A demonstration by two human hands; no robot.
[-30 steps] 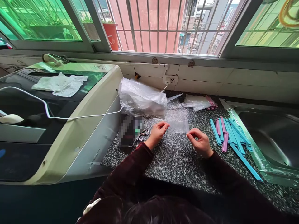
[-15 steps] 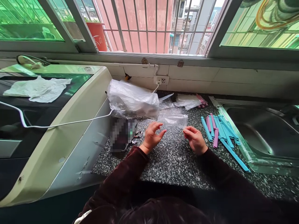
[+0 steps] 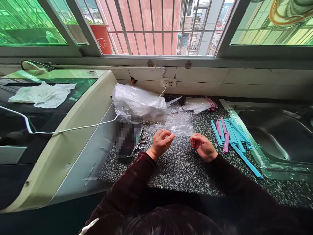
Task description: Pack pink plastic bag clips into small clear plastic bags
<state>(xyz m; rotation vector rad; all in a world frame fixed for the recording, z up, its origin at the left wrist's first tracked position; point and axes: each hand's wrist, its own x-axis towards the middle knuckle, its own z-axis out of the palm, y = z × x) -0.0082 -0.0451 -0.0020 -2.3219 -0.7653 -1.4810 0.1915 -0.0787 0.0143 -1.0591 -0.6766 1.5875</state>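
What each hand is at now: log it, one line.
left hand: by bag, grip unclear | right hand: by bag, grip unclear | strips: beside sink

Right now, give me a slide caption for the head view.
Both hands at a clear plastic bag, speckled counter below, blue and pink strips beside the sink.

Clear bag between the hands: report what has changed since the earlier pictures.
The clear bag looks narrower front to back, its far edge drawn closer. The left hand, spread open just before, has curled its fingers beside the bag's left end; grip unclear. The right hand stays closed at its right end. The blue and pink strips lie as before.
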